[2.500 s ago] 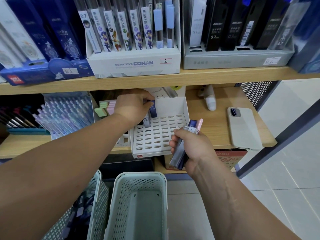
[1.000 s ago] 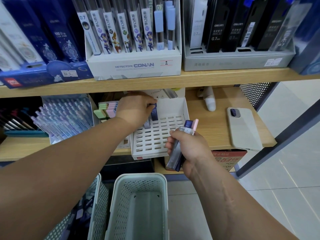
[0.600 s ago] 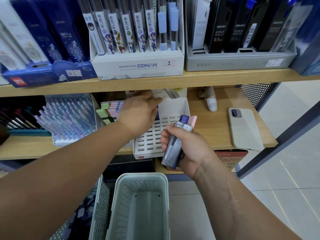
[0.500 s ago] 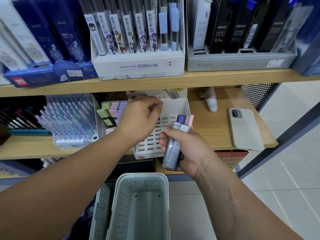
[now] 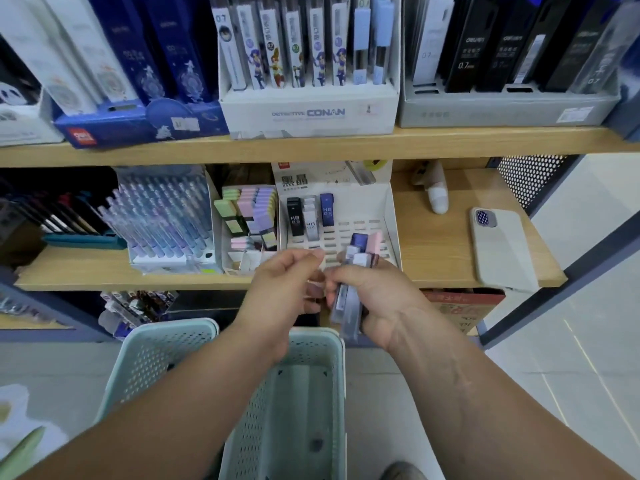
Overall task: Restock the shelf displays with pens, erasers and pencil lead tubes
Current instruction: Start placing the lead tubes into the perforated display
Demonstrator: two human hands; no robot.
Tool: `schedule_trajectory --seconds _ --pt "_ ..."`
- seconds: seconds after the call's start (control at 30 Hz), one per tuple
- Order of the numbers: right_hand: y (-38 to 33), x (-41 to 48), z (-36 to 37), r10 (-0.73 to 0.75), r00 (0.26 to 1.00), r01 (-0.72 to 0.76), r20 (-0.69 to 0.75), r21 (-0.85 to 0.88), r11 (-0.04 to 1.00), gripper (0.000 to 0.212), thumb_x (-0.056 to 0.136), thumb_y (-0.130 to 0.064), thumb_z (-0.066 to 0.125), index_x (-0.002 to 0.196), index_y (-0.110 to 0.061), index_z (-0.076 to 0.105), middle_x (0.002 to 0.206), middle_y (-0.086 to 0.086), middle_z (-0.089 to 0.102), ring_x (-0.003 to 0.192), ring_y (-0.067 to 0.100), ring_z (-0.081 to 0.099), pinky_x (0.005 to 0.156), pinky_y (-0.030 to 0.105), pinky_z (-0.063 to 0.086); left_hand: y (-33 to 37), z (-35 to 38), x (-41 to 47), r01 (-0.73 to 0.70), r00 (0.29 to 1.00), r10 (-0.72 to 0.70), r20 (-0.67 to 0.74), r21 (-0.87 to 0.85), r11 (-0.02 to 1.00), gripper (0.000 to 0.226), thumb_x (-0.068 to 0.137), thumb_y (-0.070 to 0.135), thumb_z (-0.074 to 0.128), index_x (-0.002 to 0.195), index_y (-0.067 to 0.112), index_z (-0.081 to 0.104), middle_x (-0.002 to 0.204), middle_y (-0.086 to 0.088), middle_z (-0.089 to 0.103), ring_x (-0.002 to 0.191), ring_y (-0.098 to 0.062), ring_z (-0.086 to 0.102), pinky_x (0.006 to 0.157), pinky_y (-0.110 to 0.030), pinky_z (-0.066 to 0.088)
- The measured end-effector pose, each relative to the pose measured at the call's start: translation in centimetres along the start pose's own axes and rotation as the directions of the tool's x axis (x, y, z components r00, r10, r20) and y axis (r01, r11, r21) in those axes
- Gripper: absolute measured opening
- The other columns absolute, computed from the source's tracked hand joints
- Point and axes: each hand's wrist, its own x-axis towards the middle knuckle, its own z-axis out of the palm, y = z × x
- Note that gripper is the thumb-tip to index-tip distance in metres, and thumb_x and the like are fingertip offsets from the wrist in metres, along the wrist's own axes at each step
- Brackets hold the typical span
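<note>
Plastic lead tubes [image 5: 348,306] were clamped in the curled right hand [image 5: 381,299]. The left hand [image 5: 280,289] lay just beside them, its grip indiscernible.

"DETECTIVE CONAN" printed on front of white display box [image 5: 308,114], top shelf [image 5: 311,147]. "0.7" on black lead pack [image 5: 462,46] to the right. "HB 0.5" on black lead tube [image 5: 294,216] and blue lead tube [image 5: 327,209]; "HB" on clear lead tube [image 5: 310,220] between. Price sticker [image 5: 185,124] too blurred to read.
</note>
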Motion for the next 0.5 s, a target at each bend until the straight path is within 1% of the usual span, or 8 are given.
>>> schedule_trajectory --seconds 0.07,0.1,0.17,0.23,0.3,0.37,0.43,0.5 --pt "0.7 0.8 -0.6 0.026 0.994 -0.018 -0.105 0.076 0.997 0.021 0.088 0.010 0.063 0.078 -0.008 0.059 0.057 0.010 0.057 0.048 0.020 0.053 0.054 0.031 0.048 -2.4 -0.5 -0.9 0.046 0.999 -0.046 -0.006 0.096 0.994 0.016 0.098 0.025 0.060 0.094 0.014 0.072 0.085 -0.012 0.073 0.073 -0.021 0.062 0.070 -0.038 0.047" --pt "1.1 1.2 -0.9 0.032 0.991 -0.019 -0.128 0.102 0.995 0.022 0.089 0.009 0.063 0.076 -0.009 0.058 0.057 0.010 0.056 0.049 0.020 0.052 0.055 0.032 0.047 -3.5 -0.9 -1.2 0.055 0.998 -0.056 0.002 0.142 0.988 0.017 0.099 0.023 0.059 0.092 0.015 0.073 0.086 -0.011 0.073 0.075 -0.020 0.062 0.069 -0.037 0.047" --pt "1.7 1.5 -1.0 0.035 0.990 -0.020 -0.135 0.107 0.994 0.023 0.090 0.007 0.065 0.075 -0.009 0.057 0.056 0.008 0.056 0.051 0.020 0.052 0.056 0.034 0.047 -5.1 -1.7 -1.2 0.059 0.997 -0.067 0.030 0.214 0.975 0.016 0.098 0.022 0.060 0.091 0.017 0.074 0.087 -0.010 0.073 0.072 -0.018 0.063 0.066 -0.036 0.048" --pt "2.2 1.4 -0.9 0.037 0.993 -0.032 -0.115 0.042 0.999 0.022 0.090 0.005 0.066 0.078 -0.009 0.056 0.056 0.008 0.056 0.050 0.020 0.052 0.056 0.033 0.047 -6.3 -2.9 -0.5 0.063 0.995 -0.086 0.055 0.328 0.942 0.014 0.097 0.020 0.062 0.089 0.020 0.073 0.085 -0.006 0.073 0.066 -0.015 0.063 0.059 -0.031 0.047" --pt "2.8 1.2 -1.1 0.046 0.993 -0.053 -0.111 -0.062 0.997 0.020 0.091 0.004 0.066 0.081 -0.010 0.055 0.058 0.010 0.056 0.051 0.020 0.051 0.057 0.032 0.047 -8.3 -4.4 0.0 0.084 0.987 -0.139 0.075 0.492 0.866 0.015 0.094 0.015 0.062 0.085 0.021 0.073 0.081 -0.004 0.073 0.063 -0.014 0.063 0.055 -0.028 0.048" --pt "3.5 1.1 -1.6 0.054 0.993 -0.072 -0.108 -0.170 0.983 0.016 0.091 0.002 0.066 0.086 -0.009 0.056 0.062 0.011 0.056 0.052 0.021 0.052 0.057 0.031 0.047 -11.0 -6.0 -0.1 0.096 0.969 -0.217 0.118 0.630 0.771 0.014 0.092 0.013 0.063 0.083 0.019 0.072 0.078 -0.004 0.071 0.065 -0.015 0.063 0.056 -0.024 0.048" --pt "4.2 1.0 -2.1 0.048 0.993 -0.074 -0.108 -0.249 0.966 0.011 0.091 0.000 0.067 0.095 -0.006 0.059 0.065 0.012 0.058 0.055 0.023 0.053 0.059 0.035 0.049 -13.8 -7.3 -0.5 0.080 0.948 -0.279 0.153 0.734 0.674 0.009 0.093 0.015 0.064 0.088 0.019 0.071 0.078 0.004 0.069 0.070 -0.011 0.062 0.059 -0.020 0.046" --pt "5.2 0.8 -2.7 0.049 0.992 -0.079 -0.114 -0.271 0.959 0.018 0.090 0.001 0.068 0.105 -0.006 0.061 0.068 0.013 0.059 0.058 0.022 0.055 0.061 0.037 0.051 -16.7 -8.5 -0.4 0.054 0.938 -0.307 0.159 0.810 0.584 0.011 0.094 0.015 0.061 0.100 0.018 0.070 0.090 0.008 0.066 0.081 -0.012 0.062 0.065 -0.021 0.046"
